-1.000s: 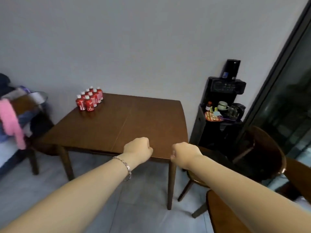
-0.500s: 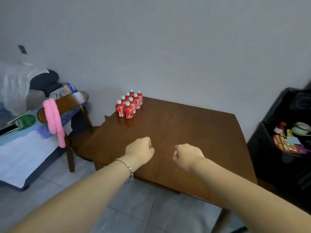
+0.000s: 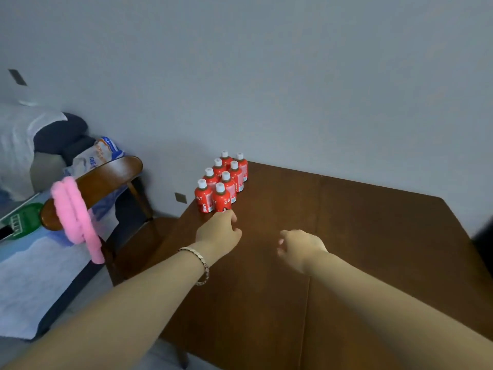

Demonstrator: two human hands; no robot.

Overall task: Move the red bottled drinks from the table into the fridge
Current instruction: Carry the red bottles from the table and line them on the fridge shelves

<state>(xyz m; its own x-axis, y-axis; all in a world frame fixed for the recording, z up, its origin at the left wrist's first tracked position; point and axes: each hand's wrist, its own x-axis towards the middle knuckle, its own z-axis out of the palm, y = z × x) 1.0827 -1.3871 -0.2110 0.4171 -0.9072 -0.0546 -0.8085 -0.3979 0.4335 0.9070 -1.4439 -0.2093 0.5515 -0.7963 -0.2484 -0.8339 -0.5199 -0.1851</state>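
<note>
The red bottled drinks [image 3: 230, 187], eight of them as I count, stand packed two abreast on the far left corner of the desk [image 3: 373, 236], the double row running from that corner back toward the wall [image 3: 266, 76] behind the desk. Every one is upright, long axis vertical, white cap on top, with the printed labels of the front pair turned to the desk's near side. So nothing has gone anywhere yet. No bottle is lifted, no fridge is in sight from here, and I would judge the whole job is left to do, beginning with the first pick. The nearest bottle [image 3: 221, 200] is the one being approached: the left grip [image 3: 218, 232], a bracelet [image 3: 198, 259] on its wrist, has its fingers curled with the tips right at that bottle's foot, and whether they have hold of it I cannot tell. The right grip [image 3: 301, 247] hangs over the middle of the desk, loosely curled and holding nothing, well apart from the bottles. Just off the desk's left edge stands a wooden chair [image 3: 106, 180] with a pink fluffy band [image 3: 74, 209] draped on its back.
</note>
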